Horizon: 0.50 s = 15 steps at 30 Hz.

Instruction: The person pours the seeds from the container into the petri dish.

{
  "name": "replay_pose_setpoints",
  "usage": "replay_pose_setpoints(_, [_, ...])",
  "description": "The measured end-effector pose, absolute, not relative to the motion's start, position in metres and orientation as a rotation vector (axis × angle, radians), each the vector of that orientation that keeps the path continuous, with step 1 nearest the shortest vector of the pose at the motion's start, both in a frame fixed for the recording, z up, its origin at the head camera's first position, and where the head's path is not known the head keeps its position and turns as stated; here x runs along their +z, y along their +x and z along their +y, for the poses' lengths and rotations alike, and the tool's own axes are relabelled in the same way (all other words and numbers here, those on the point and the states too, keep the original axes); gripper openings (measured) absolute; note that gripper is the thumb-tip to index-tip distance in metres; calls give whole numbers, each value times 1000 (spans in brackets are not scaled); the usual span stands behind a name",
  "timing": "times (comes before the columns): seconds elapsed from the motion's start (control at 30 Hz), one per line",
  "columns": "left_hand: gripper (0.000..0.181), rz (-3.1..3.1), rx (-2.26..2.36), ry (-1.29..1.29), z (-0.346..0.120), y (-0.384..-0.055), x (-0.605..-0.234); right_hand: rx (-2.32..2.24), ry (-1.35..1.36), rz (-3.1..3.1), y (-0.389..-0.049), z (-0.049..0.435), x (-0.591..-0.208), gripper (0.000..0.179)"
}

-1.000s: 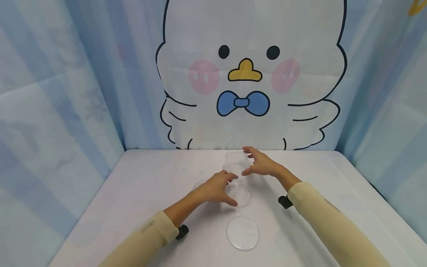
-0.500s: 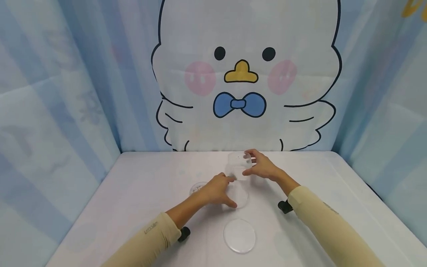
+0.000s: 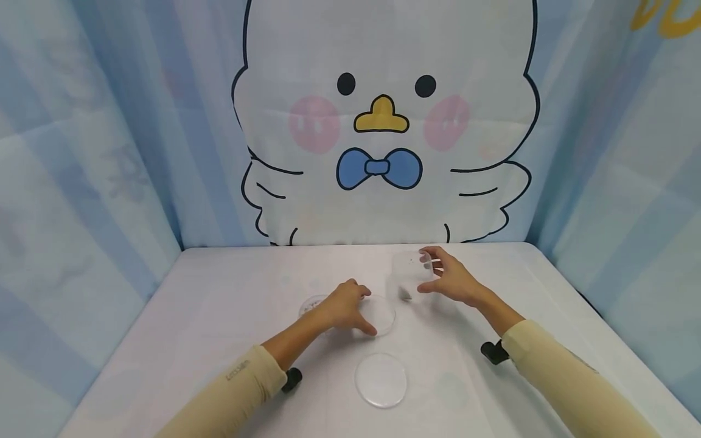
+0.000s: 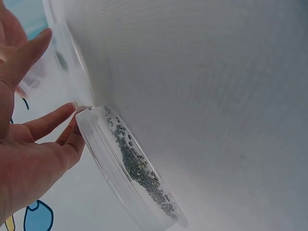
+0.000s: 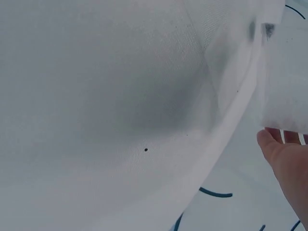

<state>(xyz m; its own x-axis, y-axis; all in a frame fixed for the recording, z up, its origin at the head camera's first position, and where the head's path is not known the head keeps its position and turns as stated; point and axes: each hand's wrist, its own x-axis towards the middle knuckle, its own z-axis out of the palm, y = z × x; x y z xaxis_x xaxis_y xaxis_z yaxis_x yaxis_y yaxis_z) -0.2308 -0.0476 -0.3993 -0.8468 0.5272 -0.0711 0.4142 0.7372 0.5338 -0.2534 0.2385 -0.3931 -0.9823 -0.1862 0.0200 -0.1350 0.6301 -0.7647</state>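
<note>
My left hand (image 3: 341, 309) curves its thumb and fingers about the left side of a clear round dish (image 3: 382, 314), fingertips right at the rim. Under the left wrist, partly hidden, is another round dish (image 3: 309, 303); the left wrist view shows a bank of small dark grains (image 4: 139, 173) in it. Farther back, my right hand (image 3: 451, 280) holds a clear plastic box (image 3: 408, 267) by its right side, between thumb and fingers. A small clump of dark grains (image 3: 404, 294) gathers at the box's lower corner.
A third clear round dish (image 3: 381, 380) lies nearer the front on the pale table (image 3: 230, 316). A curtain with a cartoon bird (image 3: 378, 207) hangs along the far table edge, and blue-striped curtains (image 3: 71, 182) stand at both sides.
My right hand has closed on the box and moved it to the right, away from the left hand. The left hand stays at the middle dish.
</note>
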Motion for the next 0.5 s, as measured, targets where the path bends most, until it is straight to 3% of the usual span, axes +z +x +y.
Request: replay_pose_setpoints(0.5, [83,2696,797,706,-48,-227,-395,-997,-677,3049,-219,225,-381,88])
